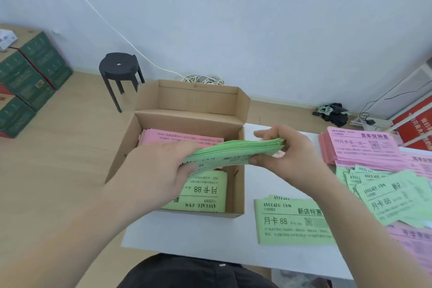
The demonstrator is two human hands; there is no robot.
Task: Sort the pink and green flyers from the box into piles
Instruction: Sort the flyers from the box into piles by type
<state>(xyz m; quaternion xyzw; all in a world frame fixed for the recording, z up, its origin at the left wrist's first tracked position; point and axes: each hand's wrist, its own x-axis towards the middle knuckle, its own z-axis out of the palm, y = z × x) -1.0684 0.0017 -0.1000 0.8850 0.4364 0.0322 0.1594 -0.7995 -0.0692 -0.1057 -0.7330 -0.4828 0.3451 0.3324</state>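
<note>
White table [191,241], pale wall behind. Open cardboard box [131,147] on its left end, with pink flyers [177,138] at the far side and green flyers [205,194] nearer. Pink pile [364,147] and green pile [292,222] on the table to the right. Over the box, a thick green stack [233,149] with black print, pinched at each end by left hand [161,170] and right hand [287,154].

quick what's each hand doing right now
Left hand: gripping the left end of the green flyer stack above the box.
Right hand: fingers pinching the right end of the same stack.
</note>
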